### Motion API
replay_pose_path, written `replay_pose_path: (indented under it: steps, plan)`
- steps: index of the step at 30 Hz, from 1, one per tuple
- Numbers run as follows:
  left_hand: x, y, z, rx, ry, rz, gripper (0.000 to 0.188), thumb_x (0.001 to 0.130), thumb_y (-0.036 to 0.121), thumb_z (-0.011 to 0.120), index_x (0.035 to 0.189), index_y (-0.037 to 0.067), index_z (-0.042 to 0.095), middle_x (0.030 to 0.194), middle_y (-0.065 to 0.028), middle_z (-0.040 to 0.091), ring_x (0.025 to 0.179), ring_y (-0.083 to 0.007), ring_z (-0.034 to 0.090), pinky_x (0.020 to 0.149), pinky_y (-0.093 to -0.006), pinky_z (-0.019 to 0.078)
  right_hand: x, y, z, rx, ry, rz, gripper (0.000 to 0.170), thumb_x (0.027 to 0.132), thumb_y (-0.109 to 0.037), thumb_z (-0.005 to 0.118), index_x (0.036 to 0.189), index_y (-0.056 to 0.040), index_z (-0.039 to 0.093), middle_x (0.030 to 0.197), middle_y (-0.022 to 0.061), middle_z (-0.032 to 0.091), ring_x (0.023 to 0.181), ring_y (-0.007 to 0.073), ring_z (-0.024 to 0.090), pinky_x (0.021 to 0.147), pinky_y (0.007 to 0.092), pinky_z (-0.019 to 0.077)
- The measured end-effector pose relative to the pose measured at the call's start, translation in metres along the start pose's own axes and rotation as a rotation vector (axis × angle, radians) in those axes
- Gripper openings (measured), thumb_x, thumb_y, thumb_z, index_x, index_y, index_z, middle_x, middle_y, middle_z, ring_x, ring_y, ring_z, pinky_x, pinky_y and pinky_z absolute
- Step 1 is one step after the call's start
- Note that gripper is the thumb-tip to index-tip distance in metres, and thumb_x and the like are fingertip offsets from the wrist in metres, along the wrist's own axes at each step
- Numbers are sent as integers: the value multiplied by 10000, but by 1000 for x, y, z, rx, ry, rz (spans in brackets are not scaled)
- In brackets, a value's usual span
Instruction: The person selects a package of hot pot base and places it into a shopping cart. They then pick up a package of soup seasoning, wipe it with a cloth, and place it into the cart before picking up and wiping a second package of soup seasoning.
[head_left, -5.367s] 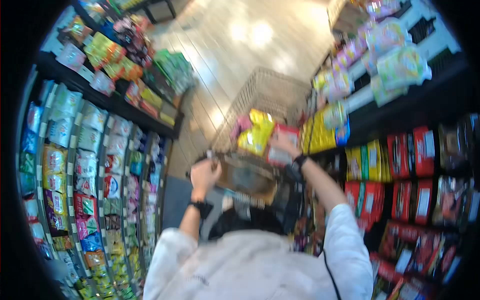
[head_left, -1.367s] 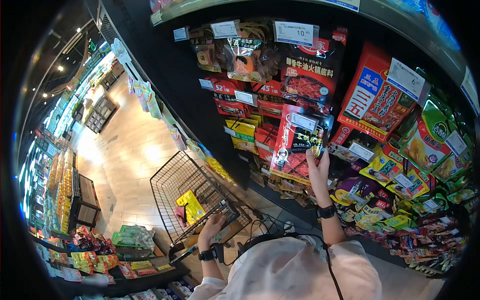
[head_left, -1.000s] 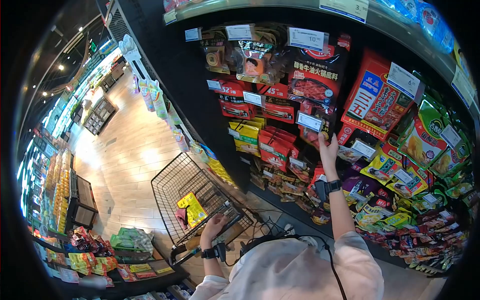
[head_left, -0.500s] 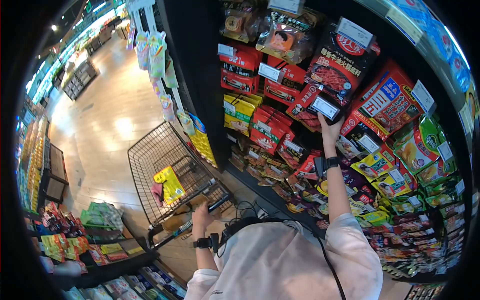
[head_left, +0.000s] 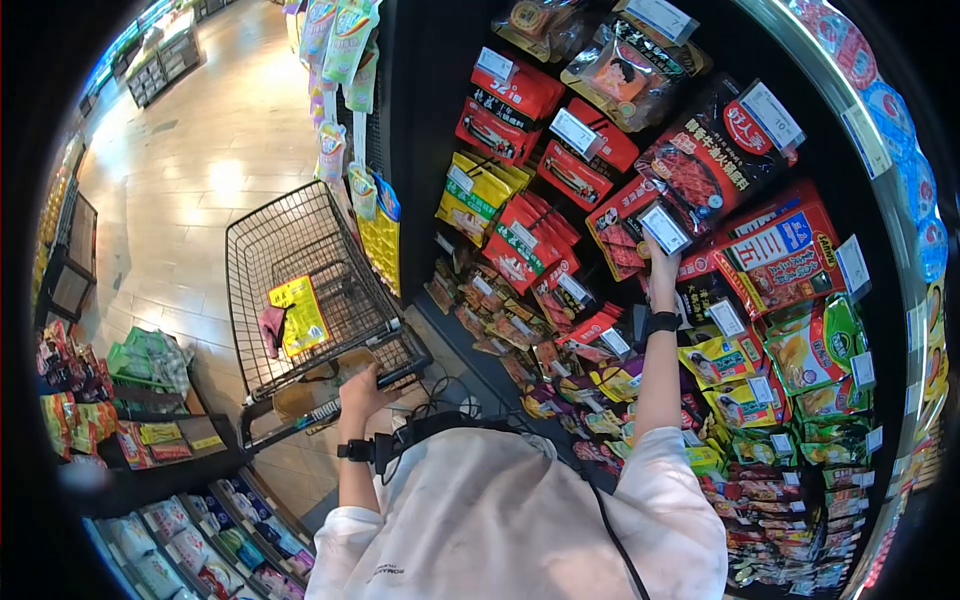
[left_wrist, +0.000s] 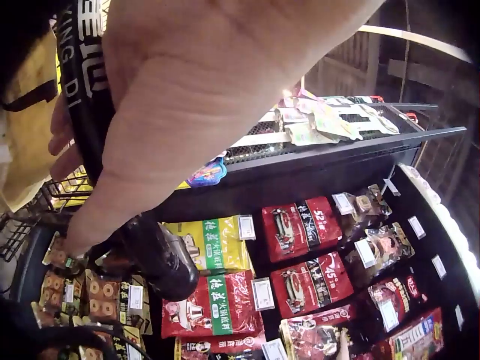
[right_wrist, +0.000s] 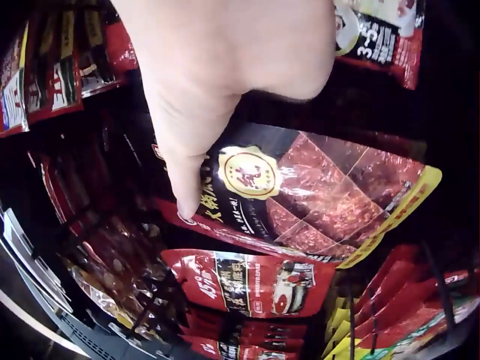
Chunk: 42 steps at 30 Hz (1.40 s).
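Fingers on the right hand (head_left: 663, 265) are narrowed on a glossy black-and-red hot pot base packet (right_wrist: 330, 187): one digit lies against the printed face, the rest are out of sight, presumably behind the film. Hold is at the title end, by a white rectangular price tag (head_left: 662, 228); likely gripped there because that's the hanging end, but its hook is hidden. Packet is at the black display rack (head_left: 430, 110), between its left and right edges, well apart from both. Film is shiny, flattish, lightly creased, yellow strip along the bottom end. Shiny red pouch marked 45 (right_wrist: 225, 289) hangs just beside it.

Left hand (head_left: 362, 395) has fingers curled round a smooth black handle bar (left_wrist: 86, 82) with white lettering, probably steadying the cart during the reach. Black wire-mesh cart basket (head_left: 272, 206) carries a flat yellow packet (head_left: 298, 315) and a small dusky-pink item (head_left: 270, 328), side by side, nearer the handle edge than the far edge. Pink item's material: cannot tell.
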<state>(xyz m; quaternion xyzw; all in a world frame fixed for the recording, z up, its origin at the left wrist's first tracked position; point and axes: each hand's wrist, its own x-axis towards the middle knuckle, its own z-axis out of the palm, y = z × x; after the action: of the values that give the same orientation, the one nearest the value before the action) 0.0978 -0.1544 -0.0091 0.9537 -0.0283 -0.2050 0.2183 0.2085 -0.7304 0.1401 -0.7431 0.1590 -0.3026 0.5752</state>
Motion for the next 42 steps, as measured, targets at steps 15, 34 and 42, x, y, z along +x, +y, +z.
replay_pose_path:
  steps: [15, 34, 42]
  plan:
    - [11, 1, -5, 65, -15, -76, 705, 692, 508, 814, 1293, 182, 642, 1085, -131, 740, 1004, -305, 709, 863, -414, 559, 28, 56, 5, -220, 398, -263, 869, 902, -207, 732, 1493, 87, 166, 1503, 284, 342, 1380, 354, 370, 1164, 426, 279]
    - [3, 20, -22, 71, -15, -41, 630, 722, 490, 776, 1237, 141, 675, 1094, -144, 738, 1022, -332, 699, 887, -427, 552, 39, 51, -14, 290, 132, 66, 557, 862, -67, 673, 1365, 39, 459, 1294, 124, 606, 1153, 219, 593, 966, 323, 463]
    - [7, 5, -8, 50, 21, -22, 565, 732, 480, 766, 1174, 135, 702, 1056, -152, 741, 999, -331, 702, 858, -425, 557, -17, 4, 1, 250, -56, -32, 503, 845, -135, 825, 1279, -18, 601, 1233, 46, 660, 1081, 138, 618, 970, 298, 448]
